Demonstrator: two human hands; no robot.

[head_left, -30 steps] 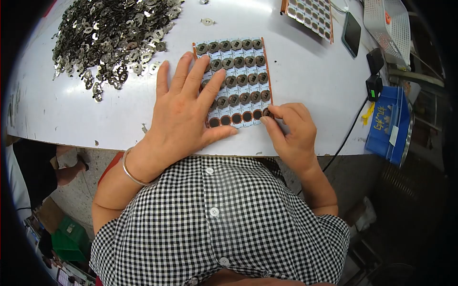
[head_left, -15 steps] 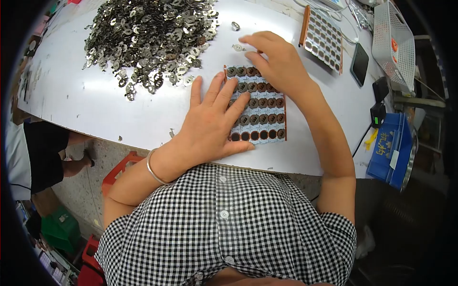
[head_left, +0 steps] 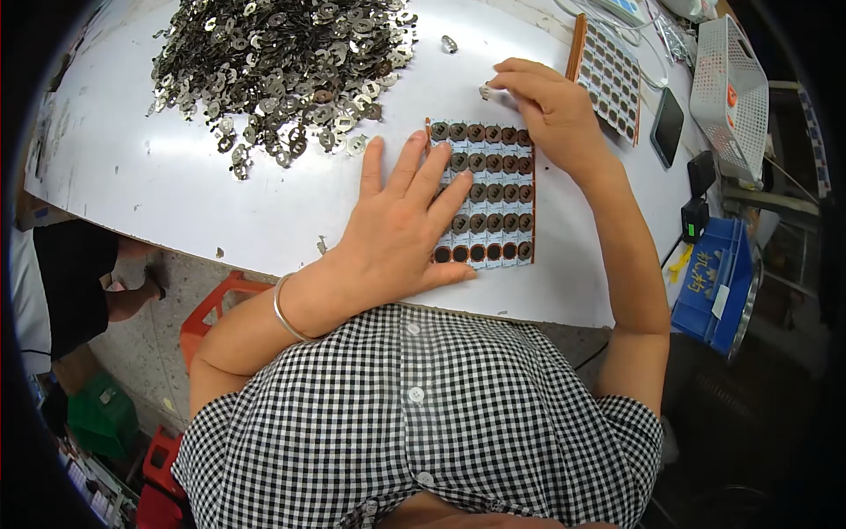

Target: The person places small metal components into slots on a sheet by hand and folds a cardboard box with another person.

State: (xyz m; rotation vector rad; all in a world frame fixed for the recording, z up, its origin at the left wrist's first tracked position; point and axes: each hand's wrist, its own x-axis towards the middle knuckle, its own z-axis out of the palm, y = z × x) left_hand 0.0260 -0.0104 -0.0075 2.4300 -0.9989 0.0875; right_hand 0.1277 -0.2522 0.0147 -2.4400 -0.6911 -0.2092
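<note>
My left hand lies flat with fingers spread over the left side of a circuit board panel. Rows of round dark metal pieces cover this panel; the nearest row shows mostly bare black circles, with a metal piece at its right end. Beyond the panel's far edge, my right hand is closed in a pinch on a small metal clip, which pokes out from the fingertips. A large heap of similar metal clips spreads to the left, and one loose piece rests apart from it.
At the right stand a second filled panel, a phone, a white perforated basket and a blue bin. Small black devices with a cable lie near the table's right edge. A red stool and another person's legs are at the left.
My right hand has closed on the clip that lay on the table and moved right with it. My left hand stays on the panel. The view has shifted slightly.
</note>
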